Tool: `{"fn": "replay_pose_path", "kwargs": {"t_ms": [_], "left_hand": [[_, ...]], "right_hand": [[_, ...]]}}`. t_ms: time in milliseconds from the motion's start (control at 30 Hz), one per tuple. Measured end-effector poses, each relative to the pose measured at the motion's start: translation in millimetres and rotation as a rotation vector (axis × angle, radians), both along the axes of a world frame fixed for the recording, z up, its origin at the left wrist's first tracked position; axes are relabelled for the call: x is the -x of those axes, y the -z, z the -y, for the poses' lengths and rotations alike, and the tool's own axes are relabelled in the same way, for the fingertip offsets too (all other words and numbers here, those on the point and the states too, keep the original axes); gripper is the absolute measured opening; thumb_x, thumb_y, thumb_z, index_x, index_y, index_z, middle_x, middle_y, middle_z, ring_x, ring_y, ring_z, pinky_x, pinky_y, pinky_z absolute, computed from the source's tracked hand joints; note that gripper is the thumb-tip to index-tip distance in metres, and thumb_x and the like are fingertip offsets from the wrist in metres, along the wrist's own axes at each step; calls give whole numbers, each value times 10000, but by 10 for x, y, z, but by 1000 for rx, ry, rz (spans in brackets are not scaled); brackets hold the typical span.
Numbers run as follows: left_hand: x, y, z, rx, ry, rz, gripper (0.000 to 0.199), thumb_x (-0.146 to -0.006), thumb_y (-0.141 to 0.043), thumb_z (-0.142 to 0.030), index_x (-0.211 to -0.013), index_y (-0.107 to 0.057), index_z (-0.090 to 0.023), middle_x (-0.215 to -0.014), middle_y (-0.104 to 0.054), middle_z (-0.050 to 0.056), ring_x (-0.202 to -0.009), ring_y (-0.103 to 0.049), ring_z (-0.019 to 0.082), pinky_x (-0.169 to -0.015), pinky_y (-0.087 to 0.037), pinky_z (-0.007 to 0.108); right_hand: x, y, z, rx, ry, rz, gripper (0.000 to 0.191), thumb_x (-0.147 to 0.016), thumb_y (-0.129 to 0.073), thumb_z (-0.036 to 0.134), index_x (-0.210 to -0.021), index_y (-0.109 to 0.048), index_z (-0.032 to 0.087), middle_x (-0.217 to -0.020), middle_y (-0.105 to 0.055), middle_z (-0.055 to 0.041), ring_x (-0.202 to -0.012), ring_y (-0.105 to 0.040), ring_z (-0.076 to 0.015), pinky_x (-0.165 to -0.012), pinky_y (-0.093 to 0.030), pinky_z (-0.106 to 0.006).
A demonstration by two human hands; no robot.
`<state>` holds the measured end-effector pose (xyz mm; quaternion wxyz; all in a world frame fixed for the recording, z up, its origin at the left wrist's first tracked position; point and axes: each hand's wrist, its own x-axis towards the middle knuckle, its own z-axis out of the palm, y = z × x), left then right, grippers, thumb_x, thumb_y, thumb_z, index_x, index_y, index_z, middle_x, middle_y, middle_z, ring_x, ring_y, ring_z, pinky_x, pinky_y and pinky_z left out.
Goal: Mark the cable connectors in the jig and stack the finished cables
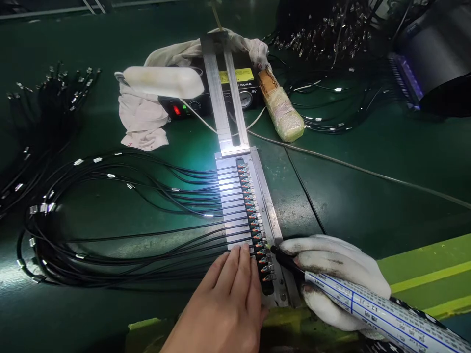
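Note:
My left hand is bare and lies with its fingers stretched out on the lower part of a metal fixture, over some of the cables. Several thin black cables run into the fixture side by side from the left. Their small metal connectors with orange and teal wire ends line up along its slot. My right hand, in a white glove with darkened fingertips, grips a pen-shaped, labelled dispensing tube. The tube's black tip points at the connectors near my left fingertips; whether it touches one is unclear.
Behind the fixture stands a black control box with a gauge, cloth and wrapped blocks around it. Cable bundles lie at the left and back right. A dark curved machine part occupies the right. A grey hose crosses the green table.

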<state>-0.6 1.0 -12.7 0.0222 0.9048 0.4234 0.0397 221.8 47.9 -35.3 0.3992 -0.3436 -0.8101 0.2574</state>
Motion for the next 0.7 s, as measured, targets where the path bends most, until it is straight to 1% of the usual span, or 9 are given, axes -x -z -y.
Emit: {"fn": "replay_pose_path", "kwargs": {"t_ms": [200,267,367,500,700], "left_hand": [[5,-7,6,-3,5,-7,367,-972,-487,-315,-1201,-634,-70,-1288,-623,150,-1204,-580,299,-1013,-460,393],[12,-20,17,-16,17,-8,347,-966,-498,-296,-1196,-635,-75,-1282,-628,149,-1201,-582,295,-1016,-452,391],[19,-40,39,-33,56,-4,312,-951,-518,-255,-1180,-640,-81,-1251,-650,143,-1183,-595,291,-1022,-445,390],[7,-46,38,-26,74,10,311,-958,-502,-265,-1155,-659,-82,-1211,-675,133,-1143,-621,283,-994,-474,383],[-14,-44,4,-60,87,21,293,-944,-517,-254,-1102,-694,-83,-1153,-703,131,-1079,-657,287,-935,-520,380]], "right_hand": [[-20,-10,8,-15,5,18,208,-788,-603,184,-994,-622,165,-1039,-726,-109,-949,-710,-232,-793,-607,-340],[-39,-38,23,-44,2,23,199,-798,-598,194,-993,-617,161,-1041,-724,-112,-940,-713,-235,-786,-607,-344],[-51,-92,55,-75,2,29,148,-823,-569,205,-960,-608,164,-993,-731,-99,-895,-724,-223,-766,-607,-332],[-25,-127,92,-48,7,45,137,-812,-562,193,-942,-602,173,-961,-740,-93,-877,-729,-219,-741,-613,-329],[19,-97,80,-44,-1,48,146,-787,-567,156,-925,-612,169,-938,-749,-87,-874,-731,-192,-729,-605,-282]]}}
